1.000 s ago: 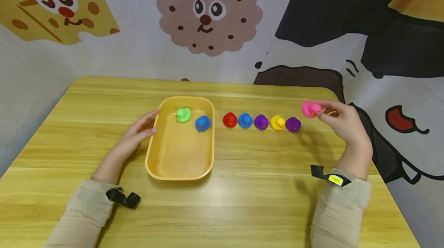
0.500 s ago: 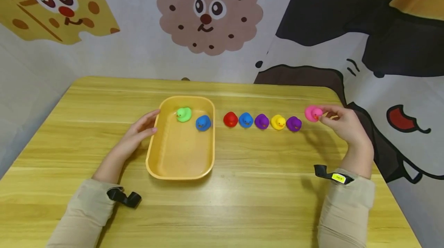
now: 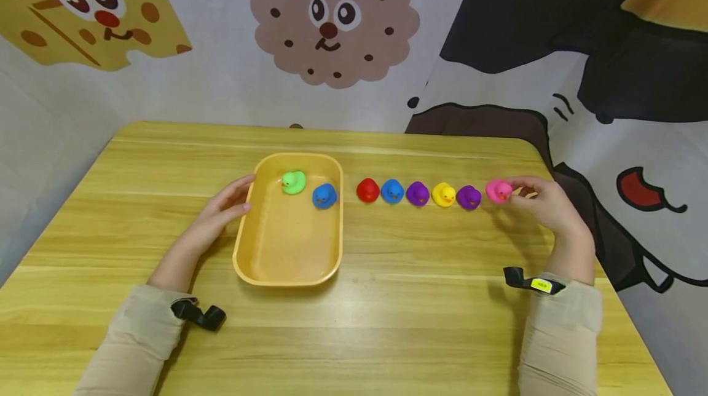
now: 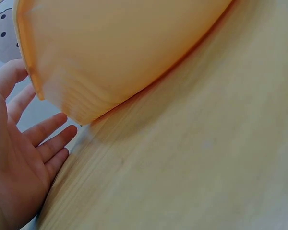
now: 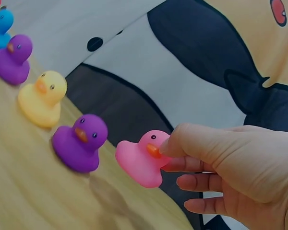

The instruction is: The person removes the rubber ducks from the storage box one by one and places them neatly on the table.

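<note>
At the right end of the row, my right hand (image 3: 544, 202) pinches a pink rubber duck (image 3: 498, 191) between thumb and fingertips. Whether the duck's base touches the table cannot be told. Just left of it sits a purple duck (image 5: 80, 143), followed by yellow (image 3: 444, 195), purple (image 3: 417, 194), blue (image 3: 392, 192) and red (image 3: 367, 190) ducks. My left hand (image 3: 222, 208) touches the left side of a yellow-orange tray (image 3: 287, 283), its fingers loosely extended in the left wrist view. Inside the tray lie a green duck (image 3: 294, 182) and a blue duck (image 3: 324, 196).
The wooden table (image 3: 387, 334) runs beneath everything, and its right edge passes close to my right hand. Behind it hangs a cloth (image 3: 221, 88) printed with cartoon figures. Each sleeve cuff carries a black strap (image 3: 199, 315).
My right hand has lowered the pink duck toward the table, bringing it level with the row beside the purple duck. The left hand and the tray stay in place.
</note>
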A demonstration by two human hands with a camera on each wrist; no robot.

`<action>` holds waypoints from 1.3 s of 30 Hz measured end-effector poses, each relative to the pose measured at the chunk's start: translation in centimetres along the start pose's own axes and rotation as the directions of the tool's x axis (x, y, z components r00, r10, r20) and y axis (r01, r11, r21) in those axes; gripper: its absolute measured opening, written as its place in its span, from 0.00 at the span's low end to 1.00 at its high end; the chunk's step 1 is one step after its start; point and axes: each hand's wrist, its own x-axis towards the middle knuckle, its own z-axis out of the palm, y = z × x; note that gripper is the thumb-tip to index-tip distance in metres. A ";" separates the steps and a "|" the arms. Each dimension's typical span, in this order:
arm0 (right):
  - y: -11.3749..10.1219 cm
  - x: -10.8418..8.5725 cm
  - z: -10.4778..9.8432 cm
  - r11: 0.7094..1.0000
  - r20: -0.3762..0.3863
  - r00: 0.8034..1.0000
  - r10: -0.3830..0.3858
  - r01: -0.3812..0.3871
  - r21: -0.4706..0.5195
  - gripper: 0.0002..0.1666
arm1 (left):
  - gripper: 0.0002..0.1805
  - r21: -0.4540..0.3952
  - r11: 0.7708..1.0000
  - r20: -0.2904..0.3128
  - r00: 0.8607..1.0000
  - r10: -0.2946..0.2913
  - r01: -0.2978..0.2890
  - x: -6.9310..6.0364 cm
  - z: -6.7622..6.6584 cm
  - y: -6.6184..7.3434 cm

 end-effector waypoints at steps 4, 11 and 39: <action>0.4 0.0 0.2 1.000 0.017 1.000 -0.024 0.024 0.008 0.23 | 0.30 0.002 1.000 -0.002 1.000 -0.001 0.001 0.0 0.0 0.0; 0.9 -0.1 0.6 1.000 0.019 1.000 -0.022 0.022 -0.016 0.23 | 0.30 0.002 1.000 0.002 1.000 -0.014 0.014 0.0 0.0 0.1; 2.4 0.5 1.4 0.995 0.040 0.995 -0.095 0.094 0.028 0.19 | 0.31 0.006 1.000 -0.010 1.000 -0.023 0.023 0.0 0.1 0.3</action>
